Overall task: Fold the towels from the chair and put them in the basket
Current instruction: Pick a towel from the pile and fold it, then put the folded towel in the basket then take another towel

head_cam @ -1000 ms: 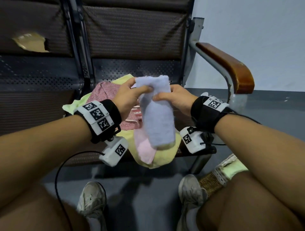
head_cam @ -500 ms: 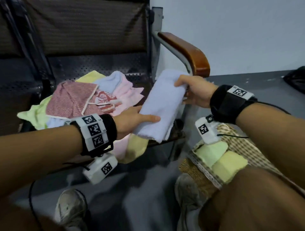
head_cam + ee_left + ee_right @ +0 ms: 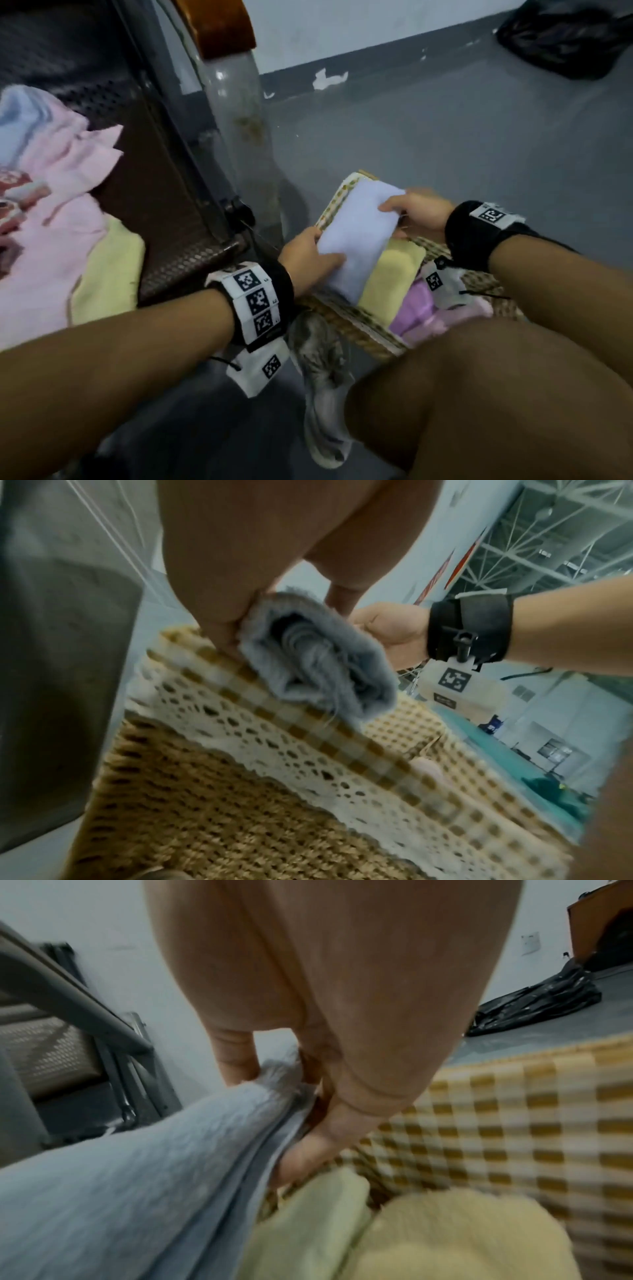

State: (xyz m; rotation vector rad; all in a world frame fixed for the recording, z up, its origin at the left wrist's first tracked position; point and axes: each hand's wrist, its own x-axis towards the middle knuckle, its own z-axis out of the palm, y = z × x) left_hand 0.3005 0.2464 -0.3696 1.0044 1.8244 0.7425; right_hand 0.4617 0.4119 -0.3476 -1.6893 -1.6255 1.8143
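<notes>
Towels: I hold the folded pale-blue terry towel (image 3: 356,236) pinched at each end by left hand (image 3: 308,260) and right hand (image 3: 418,214) over the woven, gingham-lined basket (image 3: 346,325), beside folded yellow towels (image 3: 394,274); an unfolded pink and yellow pile (image 3: 68,212) remains on the chair (image 3: 178,205).

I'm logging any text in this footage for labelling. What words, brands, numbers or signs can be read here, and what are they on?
No text can be read.
Black-and-white square marker patterns on the white wristband of the left hand: codes, not words; the tiny digits beside them are too small to read.
Same markers on the black wristband of the right hand: no words.
Red banner on the far wall: lettering too blurred.
Folded light-blue towel and woven basket with checked liner: no label visible.
</notes>
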